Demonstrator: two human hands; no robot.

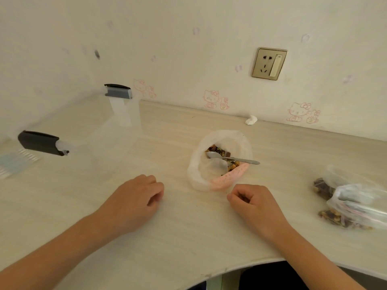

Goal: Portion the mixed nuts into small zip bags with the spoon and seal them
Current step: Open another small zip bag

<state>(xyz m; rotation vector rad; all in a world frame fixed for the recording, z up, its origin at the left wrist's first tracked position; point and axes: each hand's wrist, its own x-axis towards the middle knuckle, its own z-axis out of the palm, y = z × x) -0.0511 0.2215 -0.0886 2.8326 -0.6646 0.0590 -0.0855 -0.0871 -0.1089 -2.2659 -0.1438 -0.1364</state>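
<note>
Spill risk: open nut bag (195,174)
Spoon (234,159) rests inside it, mid-table; left hand (136,197) and right hand (254,203) lie curled on its near side, whether pinching anything we cannot tell; a nudge could tip it.

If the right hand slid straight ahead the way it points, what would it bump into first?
Probably the nut bag: its pink rim lies just ahead of the right hand, though depth is unclear.

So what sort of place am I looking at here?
Probably a room in a home, perhaps a bedroom: a pale wood-grain desk stands against cartoon-cat wallpaper, with a wall socket above it and a clear latched storage box beside it.
</note>
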